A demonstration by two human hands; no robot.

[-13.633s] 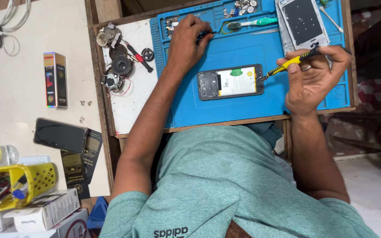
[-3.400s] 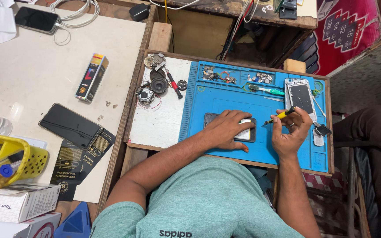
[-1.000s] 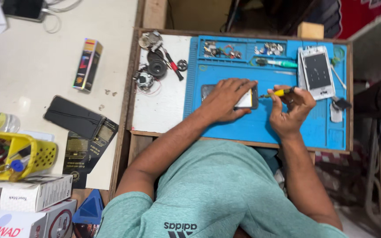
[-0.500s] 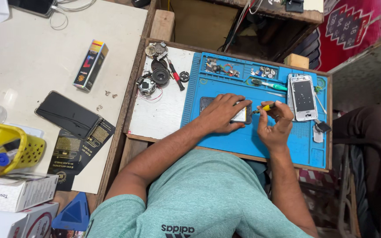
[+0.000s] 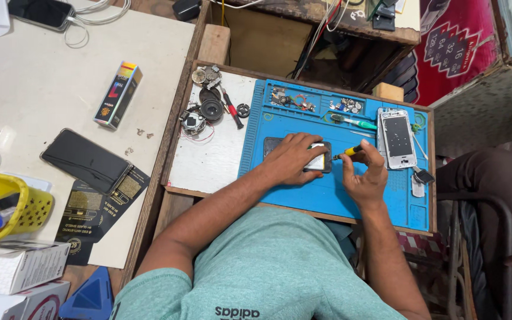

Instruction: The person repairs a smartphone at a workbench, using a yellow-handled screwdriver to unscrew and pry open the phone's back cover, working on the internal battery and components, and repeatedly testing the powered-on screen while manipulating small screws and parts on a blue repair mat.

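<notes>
At frame centre, the left hand (image 5: 291,159) is pressing flat on the opened phone (image 5: 314,164) lying on the blue mat (image 5: 327,195). The right hand (image 5: 364,175) is gripping a yellow-handled screwdriver (image 5: 348,152), tip at the phone's right edge. Disassembly looks underway; the back is already off.

On the mat (image 5: 303,195) lies a phone (image 5: 318,161) between the hands, a second phone (image 5: 398,137) to its right.

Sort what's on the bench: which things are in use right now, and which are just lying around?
In use: left hand pressing down the opened phone; right hand holding the yellow-handled screwdriver; blue mat.

Lying about: white phone frame, teal screwdriver, black phone, small colourful box, yellow basket.
</notes>
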